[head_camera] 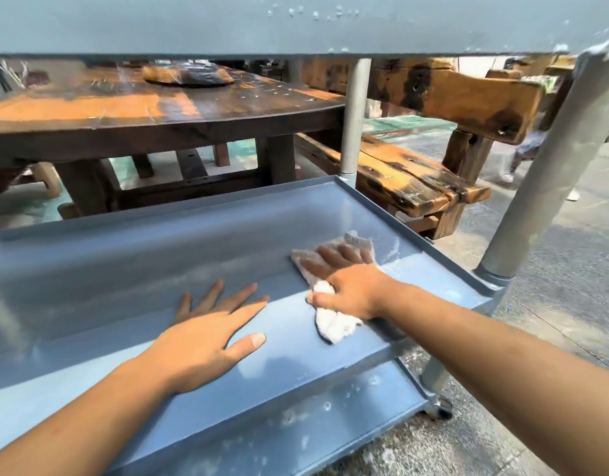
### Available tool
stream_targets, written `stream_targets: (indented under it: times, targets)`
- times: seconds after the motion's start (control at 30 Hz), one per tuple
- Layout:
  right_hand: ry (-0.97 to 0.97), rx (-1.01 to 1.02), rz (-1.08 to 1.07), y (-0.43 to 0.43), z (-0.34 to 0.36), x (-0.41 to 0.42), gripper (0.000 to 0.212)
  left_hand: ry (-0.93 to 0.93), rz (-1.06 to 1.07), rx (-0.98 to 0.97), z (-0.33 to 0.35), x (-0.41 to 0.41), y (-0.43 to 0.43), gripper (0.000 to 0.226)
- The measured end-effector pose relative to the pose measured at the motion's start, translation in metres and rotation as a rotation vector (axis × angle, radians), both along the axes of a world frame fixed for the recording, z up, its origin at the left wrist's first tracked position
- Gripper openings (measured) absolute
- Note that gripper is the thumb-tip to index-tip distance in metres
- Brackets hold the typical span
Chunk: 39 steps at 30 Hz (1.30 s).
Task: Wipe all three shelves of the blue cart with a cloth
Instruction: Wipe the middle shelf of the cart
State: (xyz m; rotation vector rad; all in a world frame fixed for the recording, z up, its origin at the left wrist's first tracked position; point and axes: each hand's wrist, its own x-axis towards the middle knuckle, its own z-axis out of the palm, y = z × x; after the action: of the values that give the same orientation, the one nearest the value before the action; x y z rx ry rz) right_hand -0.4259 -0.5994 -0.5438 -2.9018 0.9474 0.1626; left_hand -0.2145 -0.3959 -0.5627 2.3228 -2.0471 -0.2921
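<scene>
Right hand (351, 293) presses the cloth (330, 324) flat on the middle shelf (158, 255), fingers clamped on it. Left hand (207, 341) rests flat beside it, fingers apart.

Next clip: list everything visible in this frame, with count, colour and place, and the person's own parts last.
Blue metal cart shelves: three, blue; top edge overhead, middle being wiped, bottom below.
Grey metal cart posts: two visible, grey; far and near right corners.
White terry cloth: one, white; right part of middle shelf, under the right hand.
Dark wooden table: one, brown-orange; behind the cart.
Rough wooden bench: one, orange-black; right of the table.
Cart caster wheel: one, dark; bottom right.
Left hand: flat on middle shelf, open.
Right hand: pressing the cloth.
</scene>
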Motion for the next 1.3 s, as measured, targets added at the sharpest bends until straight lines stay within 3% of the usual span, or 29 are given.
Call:
stream_targets:
  times: [0.33,0.6,0.9,1.3]
  targets:
    - [-0.004,-0.017,-0.488,-0.071,0.003,0.051,0.091,0.020,-0.006,-0.021,-0.002,0.005,-0.006,0.059]
    - [0.180,-0.033,-0.730,-0.056,0.022,0.010,0.121,0.011,0.010,0.018,0.004,0.002,-0.006,0.058]
    - [0.418,-0.159,-0.573,-0.016,0.026,-0.044,0.099,0.005,0.023,0.022,0.006,0.002,-0.005,0.058]
    - [0.373,-0.321,-0.543,0.034,0.038,-0.088,0.062,-0.003,0.040,0.025,0.007,0.001,-0.007,0.057]
